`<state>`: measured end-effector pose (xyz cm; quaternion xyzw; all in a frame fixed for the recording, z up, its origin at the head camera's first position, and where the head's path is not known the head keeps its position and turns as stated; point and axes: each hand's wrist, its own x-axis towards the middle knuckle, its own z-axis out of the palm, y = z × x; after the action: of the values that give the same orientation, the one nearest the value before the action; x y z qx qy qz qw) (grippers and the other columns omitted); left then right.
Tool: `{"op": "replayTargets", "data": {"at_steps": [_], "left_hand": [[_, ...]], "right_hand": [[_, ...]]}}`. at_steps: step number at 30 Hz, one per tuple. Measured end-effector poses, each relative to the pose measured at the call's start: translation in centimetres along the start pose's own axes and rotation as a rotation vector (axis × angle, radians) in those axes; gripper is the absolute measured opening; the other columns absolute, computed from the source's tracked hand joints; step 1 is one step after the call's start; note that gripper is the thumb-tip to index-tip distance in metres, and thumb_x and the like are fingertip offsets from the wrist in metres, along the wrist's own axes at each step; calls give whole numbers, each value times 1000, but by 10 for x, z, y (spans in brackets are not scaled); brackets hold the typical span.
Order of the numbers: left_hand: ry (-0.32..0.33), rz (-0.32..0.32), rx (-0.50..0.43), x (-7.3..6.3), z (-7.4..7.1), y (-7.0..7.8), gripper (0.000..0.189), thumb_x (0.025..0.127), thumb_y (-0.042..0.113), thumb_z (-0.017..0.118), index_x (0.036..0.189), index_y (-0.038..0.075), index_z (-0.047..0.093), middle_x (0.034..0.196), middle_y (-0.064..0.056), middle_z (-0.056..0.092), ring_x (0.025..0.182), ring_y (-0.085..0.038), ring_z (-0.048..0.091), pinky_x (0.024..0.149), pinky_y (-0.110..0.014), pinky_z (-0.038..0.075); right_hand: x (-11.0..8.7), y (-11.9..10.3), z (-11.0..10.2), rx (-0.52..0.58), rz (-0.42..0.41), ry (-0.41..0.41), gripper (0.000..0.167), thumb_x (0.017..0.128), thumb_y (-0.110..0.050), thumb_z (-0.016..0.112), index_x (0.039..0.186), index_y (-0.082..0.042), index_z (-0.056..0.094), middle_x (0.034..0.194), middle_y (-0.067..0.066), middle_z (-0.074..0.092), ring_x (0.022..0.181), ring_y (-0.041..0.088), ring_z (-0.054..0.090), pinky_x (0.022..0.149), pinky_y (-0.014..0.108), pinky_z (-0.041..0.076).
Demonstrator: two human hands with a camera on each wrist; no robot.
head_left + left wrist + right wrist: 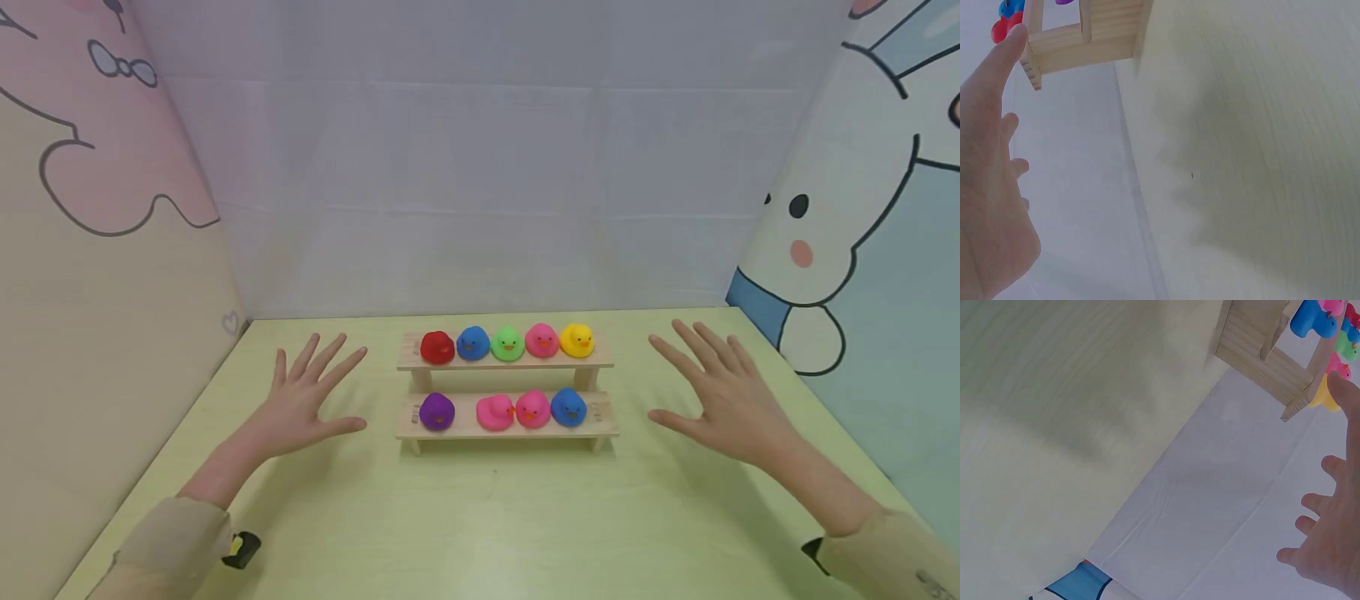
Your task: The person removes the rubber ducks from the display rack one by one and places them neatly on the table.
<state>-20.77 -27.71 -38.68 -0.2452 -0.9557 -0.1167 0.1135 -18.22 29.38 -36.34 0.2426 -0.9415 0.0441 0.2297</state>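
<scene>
Nine rubber ducks are sitting on one two-tier wooden stand (465, 412), which is standing close to the middle of the table's far edge. The stand's long axis is running left to right, roughly parallel to that edge of the table (487, 517).

The upper tier is carrying five: from its left end, a red duck (437, 348), a blue duck (472, 343), a green duck (507, 344), a pink duck (542, 341) and, near the right end, a yellow duck (577, 341). The lower tier is carrying four: a purple duck (437, 412) near its left end, then, past a gap, two pink ducks (495, 413) side by side and a second blue duck (568, 407) nearer the right end. By colour, three are pink, two blue, and red, green, yellow and purple are one each.

The left one of the lower pink pair is lying sideways on, its beak pointing toward the tier's right end. Most others are facing the front edge; the red one's direction is hard to tell.

Two hands are hovering over the table, well apart from the stand: the left hand (303, 408) toward the left edge, the right hand (723, 400) toward the right edge. Both grips are released, fingers spreading and thumbs pointing inward.
</scene>
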Motion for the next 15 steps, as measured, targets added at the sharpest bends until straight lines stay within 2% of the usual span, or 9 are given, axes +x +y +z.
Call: {"op": "replayTargets", "data": {"at_steps": [5, 10, 15], "left_hand": [[8, -2, -65, 2, 1, 7, 96, 80, 57, 74, 157, 31, 24, 167, -11, 17, 152, -48, 8, 108, -80, -2], [2, -10, -131, 4, 3, 10, 97, 78, 55, 77, 157, 31, 24, 164, -13, 24, 148, -51, 21, 107, -81, 6], [-19, -19, -194, 3, 9, 13, 97, 78, 54, 78, 156, 30, 26, 163, -12, 26, 146, -46, 30, 106, -81, 13]], "right_hand": [[5, -10, 0, 26, -13, 36, 92, 78, -54, 75, 155, -25, 32, 162, 14, 29, 145, 42, 29, 117, 64, 19], [8, -22, 2, 77, -24, 73, 93, 75, -47, 80, 153, -20, 37, 158, 14, 38, 143, 40, 34, 116, 59, 27], [10, -37, 4, 128, -11, 65, 95, 75, -44, 81, 154, -21, 34, 157, 11, 40, 145, 36, 34, 114, 57, 31]]}}
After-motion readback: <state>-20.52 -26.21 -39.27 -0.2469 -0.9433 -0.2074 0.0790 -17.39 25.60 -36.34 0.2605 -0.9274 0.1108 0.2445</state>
